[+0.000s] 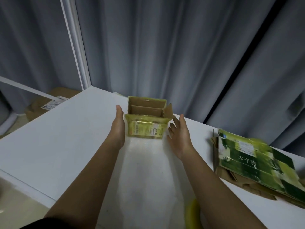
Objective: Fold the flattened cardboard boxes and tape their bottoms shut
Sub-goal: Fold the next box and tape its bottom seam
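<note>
A small folded cardboard box point(146, 128), wrapped in yellowish tape with a shipping label on its near side, stands upright with its top flaps open near the far edge of the white table point(66, 129). My left hand point(118, 125) is flat, its palm toward the box's left side, touching or almost touching it. My right hand point(179, 134) hovers with fingers apart just right of the box, a small gap between them. A stack of flattened green-printed cardboard boxes point(257, 162) lies at the right.
Grey curtains point(165, 47) hang right behind the table's far edge. A brown carton with a label point(47, 104) sits on the floor at the left. A blurred yellow object point(194, 212) lies near the table's front edge.
</note>
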Available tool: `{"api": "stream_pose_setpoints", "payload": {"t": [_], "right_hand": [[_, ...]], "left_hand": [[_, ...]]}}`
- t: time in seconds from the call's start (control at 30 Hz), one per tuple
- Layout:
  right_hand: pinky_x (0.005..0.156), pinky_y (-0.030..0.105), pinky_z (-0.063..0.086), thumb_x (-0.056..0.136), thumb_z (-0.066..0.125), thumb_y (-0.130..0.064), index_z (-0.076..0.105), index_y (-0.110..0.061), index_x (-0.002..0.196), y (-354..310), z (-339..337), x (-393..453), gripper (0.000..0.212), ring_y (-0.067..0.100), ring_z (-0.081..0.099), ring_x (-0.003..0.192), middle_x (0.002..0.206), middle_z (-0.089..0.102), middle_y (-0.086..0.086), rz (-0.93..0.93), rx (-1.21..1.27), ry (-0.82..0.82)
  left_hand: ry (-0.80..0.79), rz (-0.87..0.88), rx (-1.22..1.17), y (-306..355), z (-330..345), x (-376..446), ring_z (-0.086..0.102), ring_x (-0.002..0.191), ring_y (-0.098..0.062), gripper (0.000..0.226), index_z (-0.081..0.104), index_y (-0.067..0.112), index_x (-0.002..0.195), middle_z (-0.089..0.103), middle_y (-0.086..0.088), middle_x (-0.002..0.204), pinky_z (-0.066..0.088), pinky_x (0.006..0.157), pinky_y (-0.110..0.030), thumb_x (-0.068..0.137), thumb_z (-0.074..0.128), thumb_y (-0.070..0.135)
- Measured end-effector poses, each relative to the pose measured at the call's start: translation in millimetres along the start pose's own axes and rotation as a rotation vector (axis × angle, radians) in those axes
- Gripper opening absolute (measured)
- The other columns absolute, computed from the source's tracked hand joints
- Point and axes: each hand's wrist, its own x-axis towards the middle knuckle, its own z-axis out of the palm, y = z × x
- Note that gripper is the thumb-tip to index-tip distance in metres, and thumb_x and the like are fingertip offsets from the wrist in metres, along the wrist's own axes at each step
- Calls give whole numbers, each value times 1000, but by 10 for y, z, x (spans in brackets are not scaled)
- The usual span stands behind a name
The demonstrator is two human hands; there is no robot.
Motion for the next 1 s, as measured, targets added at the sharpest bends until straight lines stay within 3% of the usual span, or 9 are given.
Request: {"api": "stream_pose_setpoints", "payload": {"t": [0.07, 0.13, 0.2, 0.37, 0.47, 0.57, 0.7, 0.87, 1.0], "right_hand": [[119, 36, 18, 99, 32, -53, 30, -26, 149, -26, -106, -141, 57, 14, 20, 146, 158, 22, -1, 5, -40, 36], [115, 33, 25, 100, 40, -44, 36, -25, 146, -57, -248, -348, 50, 13, 27, 143, 155, 30, -4, -34, -83, 65], [111, 30, 32, 100, 47, -32, 44, -27, 140, -91, -419, -601, 40, 13, 36, 138, 147, 40, -8, -95, -152, 97], [106, 34, 42, 95, 56, -14, 55, -21, 132, -134, -1063, -1369, 37, 13, 53, 121, 130, 57, 2, -204, -335, 236], [94, 24, 48, 96, 54, -7, 54, -16, 132, -130, -1508, -1850, 37, 10, 57, 111, 121, 60, -1, -220, -361, 305], [105, 34, 42, 96, 53, -5, 59, -23, 121, -77, -1904, -2156, 31, 16, 54, 119, 126, 58, 0, -221, -445, 358], [86, 25, 43, 94, 52, -2, 61, -21, 118, -5, -2263, -2334, 32, 13, 55, 107, 123, 59, -1, -217, -545, 416], [93, 24, 42, 93, 53, -1, 65, -14, 115, -11, -2622, -2330, 28, 16, 56, 113, 119, 61, 0, -242, -692, 450], [94, 18, 34, 94, 57, -10, 61, -14, 124, -42, -2863, -2219, 31, 19, 49, 123, 131, 56, 2, -283, -814, 516]], "left_hand": [[92, 77, 48, -34, 76, -170, 40, 127, -11, 54, 31, 18, 146, 40, 7, 139, 28, 93, -24, 102, 21, 47], [176, 169, 116, -141, 129, -309, 38, 131, -13, 50, 27, 20, 148, 34, 3, 149, 30, 102, -27, 102, 30, 40], [229, 243, 160, -277, 200, -466, 33, 137, -18, 54, 22, 20, 149, 28, 1, 153, 30, 109, -30, 100, 40, 30], [379, 382, 383, -505, 598, -981, 8, 146, -26, 78, 8, 10, 151, -4, -10, 158, 16, 118, -38, 88, 54, 8], [266, 380, 502, -632, 849, -1308, 5, 146, -26, 81, 4, 7, 151, -7, -12, 158, 10, 118, -34, 88, 55, 8], [23, 341, 601, -847, 1027, -1650, 5, 146, -23, 72, 9, 11, 151, -2, -8, 159, 13, 116, -32, 92, 51, 12], [-233, 290, 745, -1166, 1231, -2008, 7, 146, -20, 63, 18, 14, 150, 8, -7, 159, 13, 114, -30, 96, 49, 13], [-319, 305, 905, -1470, 1572, -2158, 14, 145, -22, 61, 22, 12, 149, 17, -10, 157, 17, 115, -33, 95, 52, 15], [-336, 344, 1093, -1641, 1798, -2046, 15, 144, -26, 66, 22, 14, 149, 19, -11, 156, 20, 116, -39, 92, 54, 22]]}}
